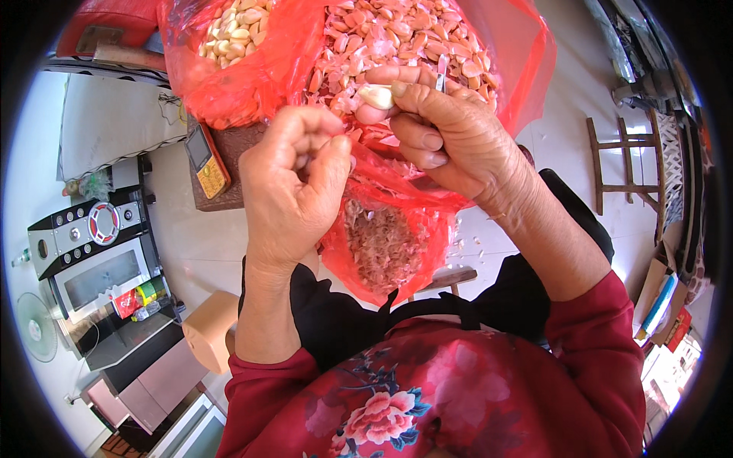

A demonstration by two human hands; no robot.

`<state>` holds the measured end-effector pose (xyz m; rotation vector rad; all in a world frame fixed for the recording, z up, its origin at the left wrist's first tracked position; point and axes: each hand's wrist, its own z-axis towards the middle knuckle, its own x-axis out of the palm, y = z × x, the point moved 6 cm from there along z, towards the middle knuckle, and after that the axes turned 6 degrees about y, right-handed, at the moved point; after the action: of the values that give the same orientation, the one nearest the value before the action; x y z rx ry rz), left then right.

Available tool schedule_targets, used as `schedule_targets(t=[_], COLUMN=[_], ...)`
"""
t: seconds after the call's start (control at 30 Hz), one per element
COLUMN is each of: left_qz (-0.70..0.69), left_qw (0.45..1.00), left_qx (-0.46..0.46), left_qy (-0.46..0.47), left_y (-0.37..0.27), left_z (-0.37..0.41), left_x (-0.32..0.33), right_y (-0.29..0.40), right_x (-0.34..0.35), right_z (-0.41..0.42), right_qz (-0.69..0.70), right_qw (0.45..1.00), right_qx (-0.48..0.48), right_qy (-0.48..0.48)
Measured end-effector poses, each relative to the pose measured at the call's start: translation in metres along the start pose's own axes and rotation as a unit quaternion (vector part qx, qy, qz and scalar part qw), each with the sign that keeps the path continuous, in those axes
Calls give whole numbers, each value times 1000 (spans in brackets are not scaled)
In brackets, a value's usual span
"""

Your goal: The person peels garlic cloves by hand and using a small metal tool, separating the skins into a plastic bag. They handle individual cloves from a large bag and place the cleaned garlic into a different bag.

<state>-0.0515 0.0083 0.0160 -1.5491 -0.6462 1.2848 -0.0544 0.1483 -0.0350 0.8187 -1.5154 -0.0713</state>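
Note:
My right hand (pixel 452 123) holds a pale peeled garlic clove (pixel 377 97) between thumb and fingers. A small knife (pixel 441 77) sticks up from the same hand, its handle hidden in the fingers. To the left of the clove is my left hand (pixel 295 177), fingers curled and thumb near the index finger; whether anything is pinched there is hidden. Beyond both hands, unpeeled garlic cloves (pixel 401 34) fill an open red plastic bag (pixel 527 63). Peeled cloves (pixel 237 34) lie in another red bag (pixel 275 68) at the upper left. Below the hands, a red bag (pixel 435 246) holds loose garlic skins (pixel 381 252).
A mobile phone (pixel 207 163) lies on a brown surface (pixel 237 197) at the left. A tan stool (pixel 211 332) stands by my left leg. Farther left is a black-and-silver cabinet unit (pixel 94 240); a wooden chair frame (pixel 627 143) is at the right. Scraps dot the tiled floor (pixel 487 229).

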Motion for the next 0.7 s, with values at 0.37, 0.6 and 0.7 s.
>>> schedule_targets(t=[0.37,0.6,0.7], left_qz=[-59,-141,-7], left_qw=[989,990,996], left_qx=[131,21,82], left_qy=[-20,-19,-28], left_y=[5,4,-2], left_z=[14,13,10], left_x=[7,18,17], right_y=[-10,-9,-14], right_x=[-4,-12,-10], right_z=[0,-6,-9], right_qz=[-18,-40,-121], right_qw=[1000,997,989], right_qx=[18,11,27], right_qy=[-16,-62,-86])
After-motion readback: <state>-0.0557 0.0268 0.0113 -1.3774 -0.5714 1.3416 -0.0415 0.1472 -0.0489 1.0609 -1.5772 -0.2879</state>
